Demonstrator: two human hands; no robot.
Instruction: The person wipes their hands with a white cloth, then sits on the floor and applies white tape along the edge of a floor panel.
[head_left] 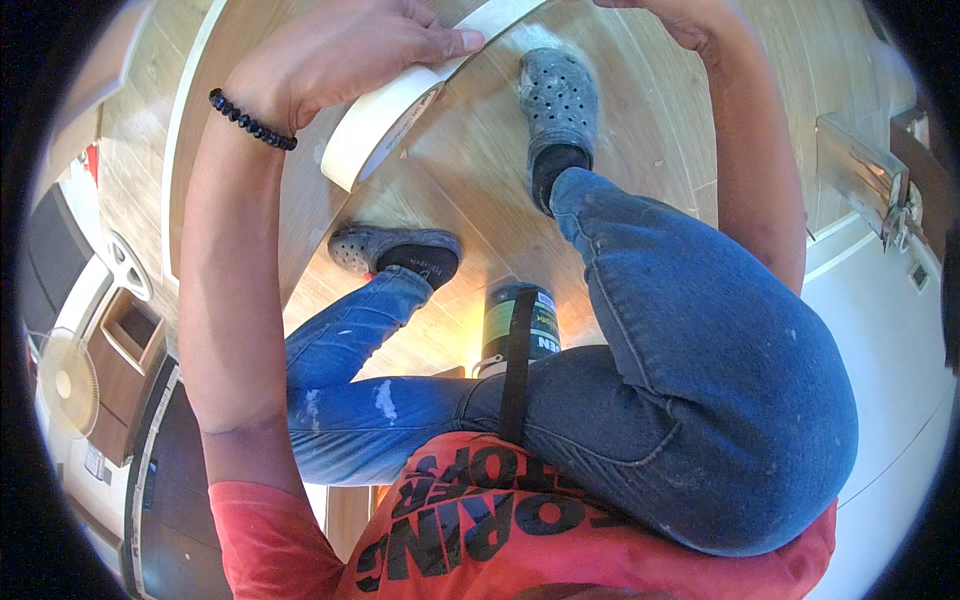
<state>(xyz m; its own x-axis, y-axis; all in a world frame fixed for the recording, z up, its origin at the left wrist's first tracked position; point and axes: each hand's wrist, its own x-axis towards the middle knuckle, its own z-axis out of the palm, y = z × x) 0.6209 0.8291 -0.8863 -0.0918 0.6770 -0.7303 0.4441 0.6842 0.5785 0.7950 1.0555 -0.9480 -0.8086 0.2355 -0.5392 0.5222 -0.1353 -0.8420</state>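
My left hand [375, 45], with a black beaded bracelet on its wrist, is closed on a wide roll of cream masking tape [372, 135] near the top of the view. Its thumb presses on the tape, and a pale strip [500, 18] runs up and right from there to the upper edge. My right hand [690, 18] is raised at the top right. Most of its fingers lie beyond the upper edge, so whatever they hold or touch is hidden.
Below my left arm is a wood-toned panel [235, 40] with a white edge. My feet, in grey clogs [560, 100], rest on the wood-look floor [640, 130]. A dark green can [500, 320] stands between my legs. A fan [70, 385] is at far left.
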